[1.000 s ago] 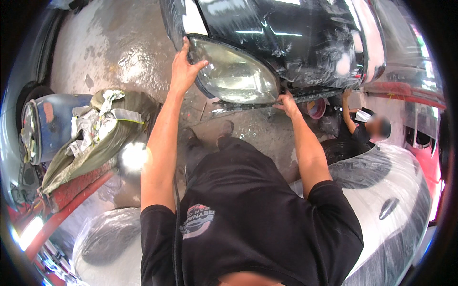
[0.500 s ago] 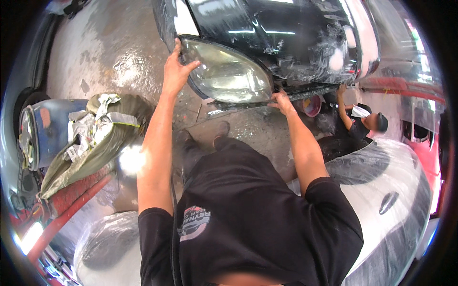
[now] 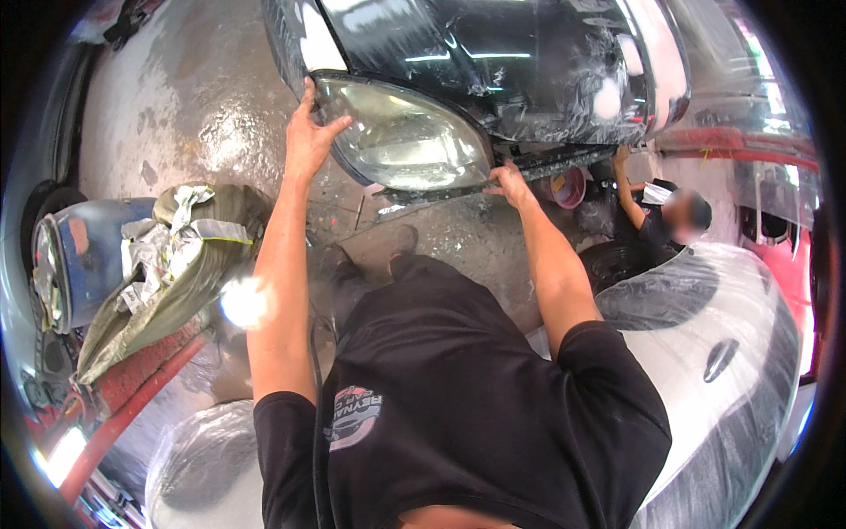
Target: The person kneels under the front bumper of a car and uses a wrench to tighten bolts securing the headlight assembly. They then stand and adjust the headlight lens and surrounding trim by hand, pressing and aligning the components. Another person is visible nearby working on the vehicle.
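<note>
A large, hazy, yellowish headlight [image 3: 405, 132] sits at the front corner of a dark car, its pointed end toward the right. My left hand [image 3: 310, 141] grips its left edge, the thumb spread out over the rim of the lens and the fingers up along the side by the fender. At the pointed end, my right hand [image 3: 508, 183] pinches the lower corner between thumb and fingers. The backs of the fingers are partly hidden by the lamp. Around the headlight is the dark hood [image 3: 493, 70], streaked with whitish residue and marked by pale patches.
A co-worker [image 3: 661, 220] crouches at the right, one hand raised to the car's front, near a pink bucket [image 3: 567, 188]. A plastic-covered car [image 3: 696, 344] stands behind at the right. To the left are a blue drum [image 3: 101, 251] and a red beam [image 3: 145, 375] draped with cloth and paper.
The view has shifted a little, so the car and headlight appear farther left. Both my hands stay at the same places on the headlight. The co-worker's head has moved slightly.
</note>
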`<state>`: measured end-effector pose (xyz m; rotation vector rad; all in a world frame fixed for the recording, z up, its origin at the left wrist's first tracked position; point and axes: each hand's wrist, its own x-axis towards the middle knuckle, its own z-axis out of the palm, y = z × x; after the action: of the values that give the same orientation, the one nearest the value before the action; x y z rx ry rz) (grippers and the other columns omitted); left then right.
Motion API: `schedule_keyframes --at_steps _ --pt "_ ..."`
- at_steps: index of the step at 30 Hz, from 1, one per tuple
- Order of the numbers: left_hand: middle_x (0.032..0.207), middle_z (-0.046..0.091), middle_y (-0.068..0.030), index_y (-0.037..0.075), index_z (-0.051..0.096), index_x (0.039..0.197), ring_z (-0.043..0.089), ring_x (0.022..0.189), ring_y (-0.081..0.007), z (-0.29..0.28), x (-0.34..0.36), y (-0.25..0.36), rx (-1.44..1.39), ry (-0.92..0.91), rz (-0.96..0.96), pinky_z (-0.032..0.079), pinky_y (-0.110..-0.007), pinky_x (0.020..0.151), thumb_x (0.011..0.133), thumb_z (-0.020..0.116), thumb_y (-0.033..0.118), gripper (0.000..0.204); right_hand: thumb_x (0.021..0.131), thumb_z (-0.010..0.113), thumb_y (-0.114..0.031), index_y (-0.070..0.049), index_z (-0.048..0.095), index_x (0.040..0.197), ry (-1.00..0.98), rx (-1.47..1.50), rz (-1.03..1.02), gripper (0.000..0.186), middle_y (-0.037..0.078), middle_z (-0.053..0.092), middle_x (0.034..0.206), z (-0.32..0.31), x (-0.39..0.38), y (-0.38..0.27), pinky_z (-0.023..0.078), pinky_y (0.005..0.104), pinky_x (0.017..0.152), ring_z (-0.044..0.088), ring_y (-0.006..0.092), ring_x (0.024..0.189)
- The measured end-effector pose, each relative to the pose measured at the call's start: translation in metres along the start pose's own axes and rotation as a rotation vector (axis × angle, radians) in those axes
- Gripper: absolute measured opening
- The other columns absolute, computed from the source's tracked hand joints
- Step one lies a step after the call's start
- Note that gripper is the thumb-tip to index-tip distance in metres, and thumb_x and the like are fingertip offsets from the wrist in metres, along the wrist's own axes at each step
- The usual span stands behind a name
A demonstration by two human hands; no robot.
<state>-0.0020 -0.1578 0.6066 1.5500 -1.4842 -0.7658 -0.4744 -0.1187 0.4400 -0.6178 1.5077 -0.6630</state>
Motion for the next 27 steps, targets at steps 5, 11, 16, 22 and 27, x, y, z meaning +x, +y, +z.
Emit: schedule_keyframes --at_steps 5,11,16,22,27 --pt "0.132 0.068 -0.0198 0.007 0.032 0.161 0.069 0.112 -0.0219 0.002 -0.003 0.005 -0.159 -0.033 -0.133 0.054 -0.034 0.097 0.078 0.087 0.011 0.100 0.079 0.058 0.003 -0.007 0.044 0.144 0.046 0.034 -0.031 0.066 0.005 0.051 0.103 -0.002 0.009 0.009 0.063 0.0516 0.087 0.054 0.0196 0.089" --pt "0.121 0.071 -0.0223 0.007 0.033 0.161 0.072 0.100 -0.0202 0.002 -0.001 0.006 -0.190 -0.043 -0.075 0.058 -0.032 0.088 0.079 0.087 0.010 0.098 0.078 0.061 0.001 0.003 0.011 0.161 0.060 0.024 -0.054 0.097 0.017 0.054 0.126 -0.010 0.025 0.022 0.064 0.0490 0.084 0.061 0.0255 0.103" --pt "0.116 0.074 -0.0199 0.003 0.033 0.160 0.073 0.092 -0.0199 0.000 -0.001 0.006 -0.083 -0.057 -0.124 0.057 -0.032 0.083 0.078 0.088 0.013 0.100 0.077 0.063 -0.001 0.008 0.004 0.161 0.082 -0.029 -0.068 0.103 0.018 0.053 0.130 -0.009 0.023 0.021 0.063 0.0466 0.083 0.062 0.0274 0.103" --pt "0.118 0.073 -0.0206 0.002 0.033 0.160 0.070 0.085 -0.0192 0.002 -0.001 0.007 -0.028 -0.023 -0.035 0.056 -0.032 0.081 0.077 0.089 0.021 0.101 0.077 0.063 -0.001 0.008 0.008 0.161 0.129 -0.029 -0.079 0.101 0.018 0.054 0.130 0.000 0.012 0.011 0.064 0.0457 0.081 0.062 0.0265 0.101" --pt "0.119 0.073 -0.0226 0.003 0.035 0.159 0.073 0.098 -0.0257 0.003 -0.001 0.002 -0.028 -0.024 -0.064 0.056 -0.035 0.088 0.077 0.089 0.021 0.100 0.077 0.063 -0.001 0.006 0.010 0.161 0.072 -0.001 -0.064 0.100 0.018 0.055 0.130 0.002 0.007 0.006 0.064 0.0466 0.082 0.063 0.0281 0.104"
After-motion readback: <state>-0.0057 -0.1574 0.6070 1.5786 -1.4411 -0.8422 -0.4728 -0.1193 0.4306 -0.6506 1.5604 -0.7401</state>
